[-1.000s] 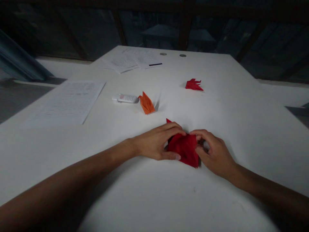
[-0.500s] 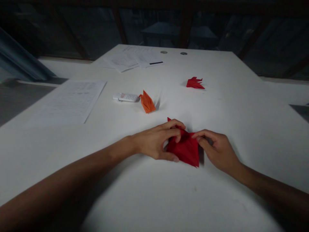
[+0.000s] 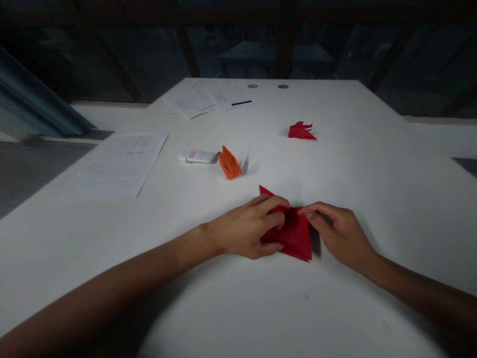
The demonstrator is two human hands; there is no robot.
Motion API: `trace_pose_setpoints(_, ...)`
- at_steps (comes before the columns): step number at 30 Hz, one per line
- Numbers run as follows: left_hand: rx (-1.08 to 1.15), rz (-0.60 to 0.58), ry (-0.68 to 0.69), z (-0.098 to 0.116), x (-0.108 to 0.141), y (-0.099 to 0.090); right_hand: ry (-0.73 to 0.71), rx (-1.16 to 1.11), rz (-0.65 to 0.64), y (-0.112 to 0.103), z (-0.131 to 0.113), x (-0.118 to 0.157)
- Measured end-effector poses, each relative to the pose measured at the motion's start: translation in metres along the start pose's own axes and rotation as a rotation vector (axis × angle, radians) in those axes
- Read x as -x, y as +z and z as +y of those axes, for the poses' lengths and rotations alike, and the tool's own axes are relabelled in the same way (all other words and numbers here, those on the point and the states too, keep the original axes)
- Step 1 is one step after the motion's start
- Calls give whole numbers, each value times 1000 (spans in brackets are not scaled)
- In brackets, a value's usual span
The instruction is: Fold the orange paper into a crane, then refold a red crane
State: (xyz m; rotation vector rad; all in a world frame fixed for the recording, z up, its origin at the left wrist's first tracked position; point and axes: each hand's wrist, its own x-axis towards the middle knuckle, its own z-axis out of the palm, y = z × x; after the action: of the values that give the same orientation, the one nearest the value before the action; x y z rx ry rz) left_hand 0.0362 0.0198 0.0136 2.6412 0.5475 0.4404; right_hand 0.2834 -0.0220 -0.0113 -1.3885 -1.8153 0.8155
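A folded sheet of red origami paper (image 3: 298, 236) lies on the white table in front of me. My left hand (image 3: 257, 226) rests over its left part, fingers bent and thumb at the near edge, holding the paper down. With thumb and forefinger, my right hand (image 3: 331, 226) pinches the paper's upper right corner. My left fingers hide part of the folds. Beyond the hands stands an orange paper crane (image 3: 229, 164), and a red folded paper figure (image 3: 301, 131) sits farther back on the right.
A white handheld device (image 3: 197, 157) lies beside the orange crane. Printed sheets (image 3: 122, 164) are on the left, with more papers (image 3: 197, 102) and a dark strip (image 3: 241, 103) at the back. Two round discs (image 3: 252, 86) sit near the table's far edge.
My left hand has slid slightly right over the red paper, its thumb farther along the near edge. The right hand keeps its pinch. The whole view has shifted a little.
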Motion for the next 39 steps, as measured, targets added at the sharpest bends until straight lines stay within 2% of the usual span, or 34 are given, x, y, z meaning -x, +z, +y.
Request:
trace_pose_setpoints(3, -72, -23, 23, 3, -1, 0, 3, -25, 0, 1, -1, -1)
trace_pose_setpoints(7, -21, 2, 4, 2, -2, -5, 24, -65, 64, 3, -1, 0)
trace_pose_setpoints(13, 122, 143, -188, -1, -3, -9, -16, -26, 35, 8, -1, 4)
trace_pose_setpoints(15, 173, 199, -283, -2, -2, -7, -12, -11, 22, 10, -2, 4)
trace_pose_setpoints(19, 368, 231, -492, -1, -1, 0, -11, 26, 14, 11, -6, 4)
trace_pose_setpoints(23, 476, 316, -527, 4, -4, -1, -77, 78, 39, 11, -5, 5)
trace_pose_setpoints(25, 465, 312, -562, 6, -6, -3, -154, 108, 31, 9, -4, 6)
trace_pose_setpoints(28, 389, 271, -645, 5, -7, -4, -312, 150, -45, 7, -5, 7)
trace_pose_setpoints(30, 376, 284, -676, 3, -6, -3, -371, 179, -84, 6, -7, 8)
trace_pose_setpoints(34, 355, 385, -685, -1, -5, -1, -374, 188, -108, 3, -10, 10)
trace_pose_setpoints(39, 294, 382, -657, 1, -5, -2, -367, 119, -16, 1, -8, 10)
